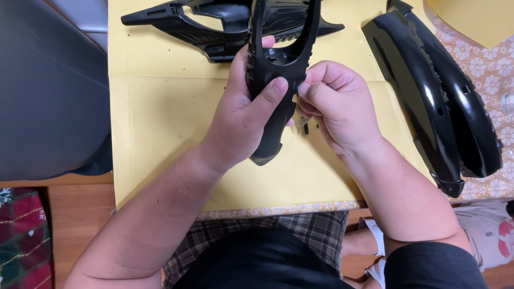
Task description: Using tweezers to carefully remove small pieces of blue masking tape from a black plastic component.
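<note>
Upper end of the held black plastic panel [276, 59] cut off by the top edge, small object pinched in the right hand [334, 104] hidden by curled fingers, clear item [508, 103] cropped at right edge

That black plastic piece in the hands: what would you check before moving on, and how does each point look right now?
1. Left hand grips the black plastic piece firmly: ok.
2. Right hand pinches at the piece's edge: ok; what it pinches, cannot tell.
3. Piece held above the yellow paper: ok.
4. Long black panel lies apart from the hands: ok.
5. Other black frame part lies behind, untouched: ok.
</note>
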